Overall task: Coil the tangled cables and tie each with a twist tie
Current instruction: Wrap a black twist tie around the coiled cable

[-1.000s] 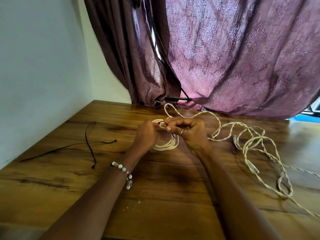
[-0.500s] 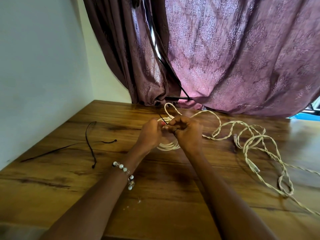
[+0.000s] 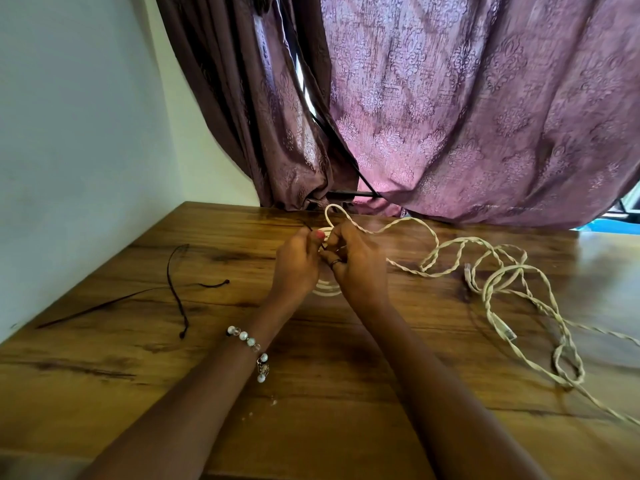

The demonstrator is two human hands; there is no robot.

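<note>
Left hand [image 3: 294,263] and right hand [image 3: 356,261] close together, both pinching a twist tie [image 3: 309,227] over the coiled cable [image 3: 327,291] between them.

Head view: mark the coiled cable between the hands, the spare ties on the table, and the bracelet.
coiled cable [image 3: 325,289], head view, lower loops showing under the hands.
spare ties [image 3: 175,289], head view, middle of the curved dark strand.
bracelet [image 3: 250,342], head view, a white bead at the wrist.
</note>
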